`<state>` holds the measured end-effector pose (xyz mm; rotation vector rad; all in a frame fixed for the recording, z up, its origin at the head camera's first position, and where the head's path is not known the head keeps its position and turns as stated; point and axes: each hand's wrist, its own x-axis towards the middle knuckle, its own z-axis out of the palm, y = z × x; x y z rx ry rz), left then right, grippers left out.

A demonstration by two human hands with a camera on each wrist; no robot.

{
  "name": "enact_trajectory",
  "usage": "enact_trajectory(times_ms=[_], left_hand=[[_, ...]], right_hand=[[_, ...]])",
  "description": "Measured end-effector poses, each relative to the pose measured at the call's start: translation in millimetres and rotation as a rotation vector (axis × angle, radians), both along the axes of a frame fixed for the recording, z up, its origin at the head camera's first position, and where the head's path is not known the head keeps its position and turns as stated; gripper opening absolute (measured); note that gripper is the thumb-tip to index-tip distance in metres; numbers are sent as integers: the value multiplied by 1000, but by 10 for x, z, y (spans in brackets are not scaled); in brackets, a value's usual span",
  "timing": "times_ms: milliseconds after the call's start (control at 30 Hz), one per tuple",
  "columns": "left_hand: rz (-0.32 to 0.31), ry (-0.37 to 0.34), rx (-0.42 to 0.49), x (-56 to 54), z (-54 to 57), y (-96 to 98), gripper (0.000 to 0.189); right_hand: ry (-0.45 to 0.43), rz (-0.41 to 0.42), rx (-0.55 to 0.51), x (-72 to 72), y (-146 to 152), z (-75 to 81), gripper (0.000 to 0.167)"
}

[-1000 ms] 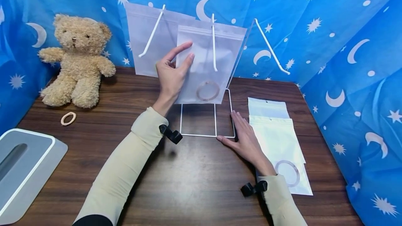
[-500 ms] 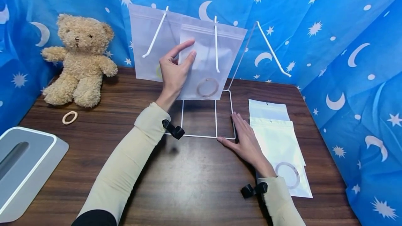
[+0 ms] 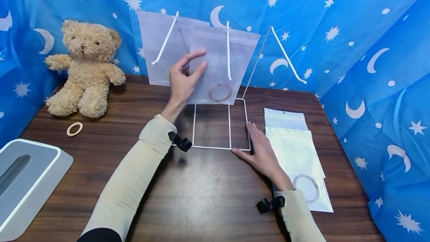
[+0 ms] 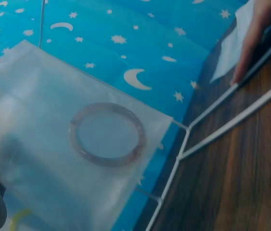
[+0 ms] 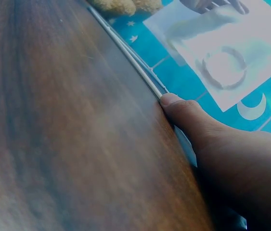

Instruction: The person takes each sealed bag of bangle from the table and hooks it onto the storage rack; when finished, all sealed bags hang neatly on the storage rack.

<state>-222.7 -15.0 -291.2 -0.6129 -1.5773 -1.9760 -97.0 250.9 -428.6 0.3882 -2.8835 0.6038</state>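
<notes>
My left hand [image 3: 183, 79] is at the left edge of a frosted zip bag [image 3: 240, 64], its thumb and index finger in front and other fingers partly hidden behind. A pinkish bangle [image 4: 107, 134] shows inside this bag. It hangs on the middle hook [image 3: 228, 53] of a white wire rack [image 3: 211, 147]. Another frosted bag [image 3: 156, 40] hangs on the left hook, with a yellowish ring [image 4: 19, 219] partly visible through it. My right hand [image 3: 262, 154] rests at the rack's front right corner, fingers straight along the side wire, thumb touching the front wire [image 5: 147, 79].
Two more bags [image 3: 292, 148] lie overlapped on the table's right, the upper holding a bangle [image 3: 306, 188]. The right hook [image 3: 288, 55] carries nothing. At left are a teddy bear [image 3: 89, 66], a wooden ring [image 3: 74, 129] and a grey-white box [image 3: 37, 182]. Star-patterned cloth [image 3: 336, 10] encloses the table.
The bag at my left hand has shifted back along the middle hook, the hand staying with it. My right hand stays on the rack's corner. The head view shifts slightly.
</notes>
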Motion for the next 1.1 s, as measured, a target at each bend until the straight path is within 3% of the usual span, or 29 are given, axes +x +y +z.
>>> enact_trajectory(times_ms=[133,367,500,567,667,867,1000,1100], left_hand=[[27,-35,-82,72,-73,-136,29],[120,-4,-300,254,-218,-561,24],[161,-114,-472,360,-348,-849,23],[145,-187,-585,460,-425,-945,24],[109,-241,-724,647,-576,-1008,27],[1,-353,-712,934,-890,-1012,31],[-75,-391,-671,956,-1049,-985,38],[-97,-346,-652,922,-1139,-972,43]], right_hand=[[-11,-1,1,19,-18,-19,103],[-32,-9,6,32,-20,-30,103],[-28,-11,10,23,-3,-14,103],[-19,-13,10,19,3,-6,102],[-18,-7,2,14,7,-8,102],[-37,-8,9,10,0,-21,103],[-33,-20,18,15,10,-7,103],[-33,-21,13,20,17,9,103]])
